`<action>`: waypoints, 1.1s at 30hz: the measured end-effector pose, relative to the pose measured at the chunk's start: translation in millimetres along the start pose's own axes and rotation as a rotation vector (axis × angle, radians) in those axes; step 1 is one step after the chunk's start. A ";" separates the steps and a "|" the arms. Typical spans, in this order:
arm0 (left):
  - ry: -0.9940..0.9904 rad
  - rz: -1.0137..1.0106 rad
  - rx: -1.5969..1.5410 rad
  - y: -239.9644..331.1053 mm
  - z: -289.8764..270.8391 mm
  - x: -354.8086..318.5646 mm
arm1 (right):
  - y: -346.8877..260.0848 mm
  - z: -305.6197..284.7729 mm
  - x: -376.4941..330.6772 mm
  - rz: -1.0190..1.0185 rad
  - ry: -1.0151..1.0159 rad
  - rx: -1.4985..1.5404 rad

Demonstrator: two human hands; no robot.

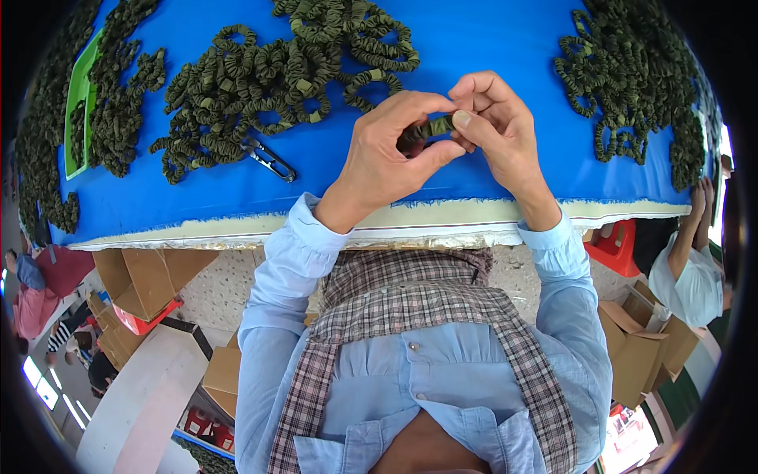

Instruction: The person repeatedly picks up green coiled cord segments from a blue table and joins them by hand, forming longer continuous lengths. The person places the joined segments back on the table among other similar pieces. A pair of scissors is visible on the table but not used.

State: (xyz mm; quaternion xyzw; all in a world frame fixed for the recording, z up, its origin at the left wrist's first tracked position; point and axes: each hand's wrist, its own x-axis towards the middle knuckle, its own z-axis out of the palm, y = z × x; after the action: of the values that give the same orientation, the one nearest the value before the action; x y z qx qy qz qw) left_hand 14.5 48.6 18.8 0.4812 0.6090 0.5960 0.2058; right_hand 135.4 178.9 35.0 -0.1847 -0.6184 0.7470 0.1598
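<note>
Over the near edge of the blue-covered table, both my hands pinch one dark green scrunchie. My left hand curls round it, thumb and forefinger closed at its side, and covers much of the ring. The thumb and fingertips of my right hand press on its right end. Beyond my hands and to the left spreads a big heap of the same green scrunchies. Between that heap and my left forearm lies a small pair of thread snips, dark-handled with metal blades.
A second scrunchie pile covers the table's right side. At the far left, a green tray stands among more scrunchies. Cardboard boxes and a red stool are below the table edge. Another person works at the right.
</note>
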 end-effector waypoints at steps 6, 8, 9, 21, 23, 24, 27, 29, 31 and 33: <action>0.067 0.047 0.108 0.7 0.4 -0.6 | 5.4 0.0 1.7 -0.011 0.026 0.105; 0.042 0.012 0.117 -1.9 -3.4 -2.6 | 4.7 -2.8 2.8 -0.003 0.040 0.155; 0.030 -0.006 0.122 -2.8 -5.0 -3.5 | 4.5 -4.5 3.4 0.001 0.046 0.181; 0.040 -0.067 -0.051 -9.5 -13.6 -6.7 | -1.6 -5.7 4.8 -0.095 -0.052 -0.535; 0.010 -0.149 -0.112 -6.4 -14.7 -8.3 | -2.3 -10.0 3.1 -0.050 -0.020 -0.487; -0.006 -0.187 -0.143 -5.1 -15.1 -8.0 | -1.5 -11.8 2.6 -0.059 0.016 -0.443; -0.003 -0.334 -0.429 -4.4 -16.7 -7.0 | 0.2 -14.1 3.0 -0.062 0.058 -0.279; -0.062 -0.383 -0.566 -5.1 -17.2 -3.6 | 0.1 -13.1 3.7 -0.039 0.044 -0.223; -0.055 -0.367 -0.589 -5.7 -14.6 -3.6 | -3.0 -2.4 2.6 -0.030 0.014 -0.211; 0.013 -0.283 -0.507 -4.9 -3.3 -3.9 | -2.6 0.7 1.9 -0.028 -0.023 -0.199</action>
State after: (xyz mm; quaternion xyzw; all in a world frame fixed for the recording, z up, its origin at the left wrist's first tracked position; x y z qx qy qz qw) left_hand 11.9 44.4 13.6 0.3209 0.5030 0.6975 0.3969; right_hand 133.4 179.6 37.6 -0.1825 -0.6939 0.6814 0.1442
